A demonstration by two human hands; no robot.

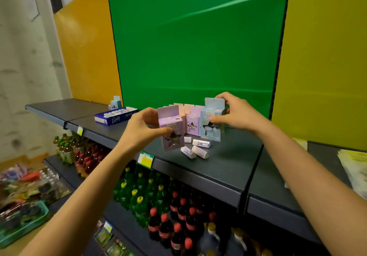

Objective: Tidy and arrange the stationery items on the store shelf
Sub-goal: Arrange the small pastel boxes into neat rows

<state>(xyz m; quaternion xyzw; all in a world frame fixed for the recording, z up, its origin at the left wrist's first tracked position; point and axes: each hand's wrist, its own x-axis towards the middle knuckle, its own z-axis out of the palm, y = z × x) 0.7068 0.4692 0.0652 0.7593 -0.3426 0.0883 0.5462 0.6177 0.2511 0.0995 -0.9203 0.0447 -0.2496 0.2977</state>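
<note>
Green backing panel (198, 37) rises behind the dark shelf (228, 168) where the stationery sits, with yellow panels on either side.

Both hands are busy, and I read each as grasping a small hang-tab carton. The left hand (143, 126) pinches a purple box (170, 130), thumb on its near face and fingers behind. The right hand (236, 115) holds a light blue box (211, 120) by its right edge, near the top flap.

What matters for the coming move is the row of pink and purple boxes (191, 122). It stands upright between the two held cartons and slightly farther back. The purple box leans, its long axis tipped so the top tilts left, and the row lies to its right and a little beyond it. The blue box is nearly upright, just beside the row's right end. The left hand therefore has more straightening to do.

Four loose erasers (201, 143) lie on the shelf just near of the row, in the path of anything I set down in front.

I cannot tell whether either box's base touches the shelf. The row's depth is hidden by its front boxes, and the print is too blurred to read. A blue display carton (115, 116) sits well apart at far left.
</note>
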